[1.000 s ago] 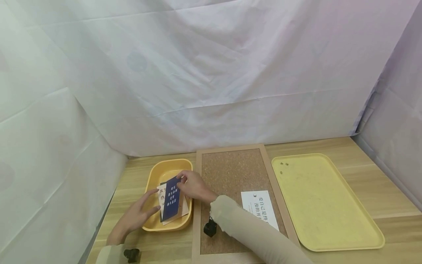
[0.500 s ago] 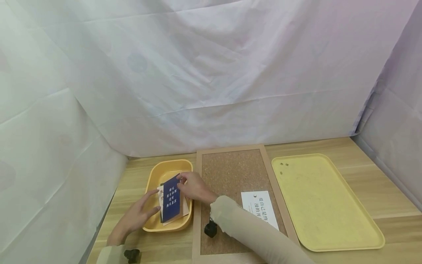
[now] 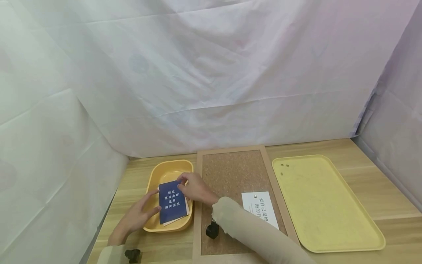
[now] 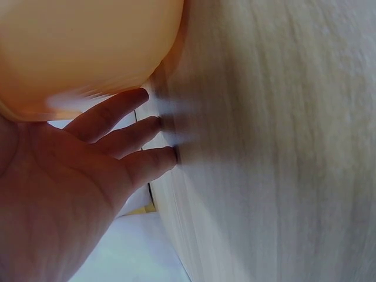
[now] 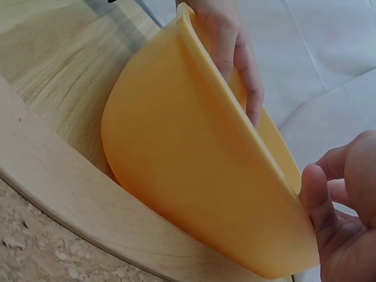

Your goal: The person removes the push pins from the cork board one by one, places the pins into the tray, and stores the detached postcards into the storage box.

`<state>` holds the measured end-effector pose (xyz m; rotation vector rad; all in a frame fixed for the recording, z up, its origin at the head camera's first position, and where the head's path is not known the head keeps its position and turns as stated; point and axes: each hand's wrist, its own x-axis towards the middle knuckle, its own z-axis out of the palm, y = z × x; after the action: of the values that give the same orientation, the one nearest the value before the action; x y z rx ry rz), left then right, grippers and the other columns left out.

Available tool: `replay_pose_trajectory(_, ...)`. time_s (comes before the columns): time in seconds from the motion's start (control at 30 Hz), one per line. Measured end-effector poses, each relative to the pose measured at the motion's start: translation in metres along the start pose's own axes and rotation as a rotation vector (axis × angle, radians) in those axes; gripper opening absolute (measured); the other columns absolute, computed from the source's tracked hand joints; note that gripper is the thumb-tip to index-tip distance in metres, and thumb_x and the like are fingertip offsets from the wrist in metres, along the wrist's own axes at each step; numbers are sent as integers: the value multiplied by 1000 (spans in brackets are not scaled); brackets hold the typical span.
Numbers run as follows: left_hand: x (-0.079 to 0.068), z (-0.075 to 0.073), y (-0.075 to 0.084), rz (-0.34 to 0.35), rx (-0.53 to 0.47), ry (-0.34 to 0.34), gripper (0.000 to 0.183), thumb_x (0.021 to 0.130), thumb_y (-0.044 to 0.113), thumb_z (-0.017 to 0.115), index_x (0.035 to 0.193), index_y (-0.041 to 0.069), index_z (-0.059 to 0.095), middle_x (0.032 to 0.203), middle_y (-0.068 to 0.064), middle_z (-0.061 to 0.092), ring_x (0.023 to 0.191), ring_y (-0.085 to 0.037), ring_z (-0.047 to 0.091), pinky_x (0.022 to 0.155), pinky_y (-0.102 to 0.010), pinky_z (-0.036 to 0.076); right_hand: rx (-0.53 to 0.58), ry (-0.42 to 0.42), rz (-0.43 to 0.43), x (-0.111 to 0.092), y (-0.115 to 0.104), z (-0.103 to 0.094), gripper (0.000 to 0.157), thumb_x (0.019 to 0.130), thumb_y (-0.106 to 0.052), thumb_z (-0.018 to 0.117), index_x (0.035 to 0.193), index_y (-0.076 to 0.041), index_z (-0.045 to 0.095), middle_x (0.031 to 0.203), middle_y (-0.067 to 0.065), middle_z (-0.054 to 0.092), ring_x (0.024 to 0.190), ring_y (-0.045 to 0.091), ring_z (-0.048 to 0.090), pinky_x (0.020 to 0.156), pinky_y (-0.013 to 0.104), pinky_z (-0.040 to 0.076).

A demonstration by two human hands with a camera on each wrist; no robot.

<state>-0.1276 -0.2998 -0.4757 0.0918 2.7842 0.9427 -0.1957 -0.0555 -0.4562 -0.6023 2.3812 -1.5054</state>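
In the head view a dark blue card with white Chinese writing lies over paler cards in an orange plastic basin. My right hand pinches the blue card by its upper right corner. My left hand reaches over the basin's left rim, with thumb and index fingertips at the card's left edge. Seen from the left wrist, the other left fingers extend outside the basin. The right wrist view shows the right thumb close by the basin rim, with the card hidden behind the wall.
Right of the basin lies a framed cork board, with a white card held on it by a pin. Farther right is a yellow tray with several small pins at its upper left. White cloth hangs behind.
The blue card, earlier bent and held narrow at an angle, has turned and spread flat over the stack. It now covers the red-lettered card at its left. Both hands stay nearly in place.
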Motion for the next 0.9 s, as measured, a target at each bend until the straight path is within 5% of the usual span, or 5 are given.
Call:
replay_pose_trajectory(0.67,0,-1,1,16,1,3,66,96,37,64,152,16,37,155,-25,35,140,-52,33,107,-71,30,142,-15,0,-8,8,-12,15,99,-14,59,111,-13,68,92,-3,62,55,10,56,46,22,48)
replay_pose_trajectory(0.9,0,-1,1,18,1,2,66,96,38,64,152,17,37,156,-25,34,140,-52,32,108,-71,29,115,6,-7,-13,15,-25,17,98,-13,60,114,-12,67,95,0,62,65,13,60,54,24,52)
